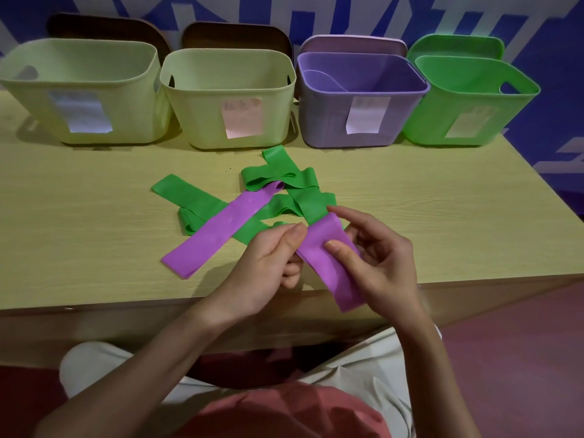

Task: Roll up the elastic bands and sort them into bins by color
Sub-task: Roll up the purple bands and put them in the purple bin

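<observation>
Pale wooden table (94, 216) before a blue-and-white wall; four bins along its back — two cream (85, 90), one purple bin (360, 99), one green bin (467, 102). Green bands (189, 197) and a purple band (218, 235) lie crossed mid-table. Left hand (268, 263) and right hand (379, 257) each pinch a second purple band (328, 260), held at the table's near edge.

A flat purple elastic band (328, 263) is held unrolled between the left grip (268, 263) and right grip (376, 263), its near end hanging past the bench (94, 232) edge. Left of the grips lies a second purple band (218, 230), flat and diagonal, over a tangle of green bands (284, 181). Beyond the grips stand two pale yellow-green bins (79, 90), a purple bin (360, 102) and a green bin (467, 102).
</observation>
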